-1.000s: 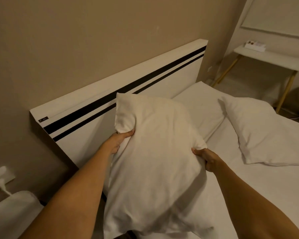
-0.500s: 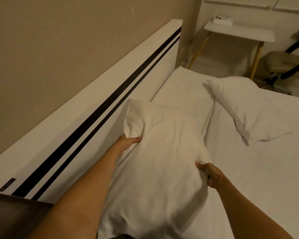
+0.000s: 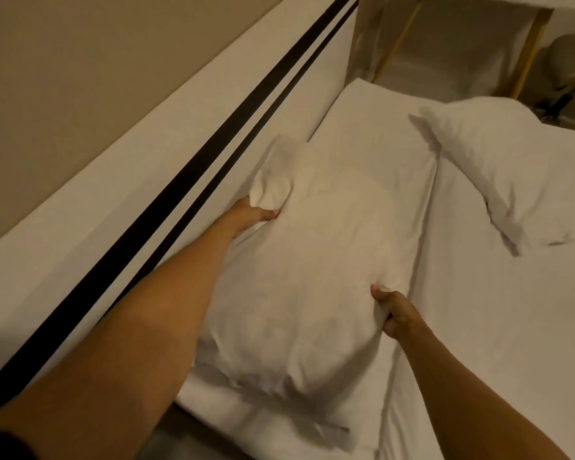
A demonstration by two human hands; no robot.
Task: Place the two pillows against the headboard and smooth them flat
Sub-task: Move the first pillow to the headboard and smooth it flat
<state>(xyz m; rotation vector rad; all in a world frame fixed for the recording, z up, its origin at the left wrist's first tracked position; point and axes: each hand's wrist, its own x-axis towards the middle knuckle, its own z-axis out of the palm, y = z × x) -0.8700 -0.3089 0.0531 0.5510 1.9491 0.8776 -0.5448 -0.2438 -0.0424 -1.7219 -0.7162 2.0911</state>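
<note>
Pillows: one plump white fabric pillow (image 3: 312, 260) lies on the white bedsheet (image 3: 495, 327) just beside the white headboard with two black stripes (image 3: 193, 167). Left hand (image 3: 253, 215) pinches its headboard-side edge; right hand (image 3: 395, 310) is closed on the opposite edge. A second white pillow (image 3: 518, 167) lies well apart from the headboard.

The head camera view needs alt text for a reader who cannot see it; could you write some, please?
Two bare hands, left hand and right hand, grip a white pillow lying on the bed beside the black-striped white headboard. A second pillow lies farther right on the sheet.
</note>
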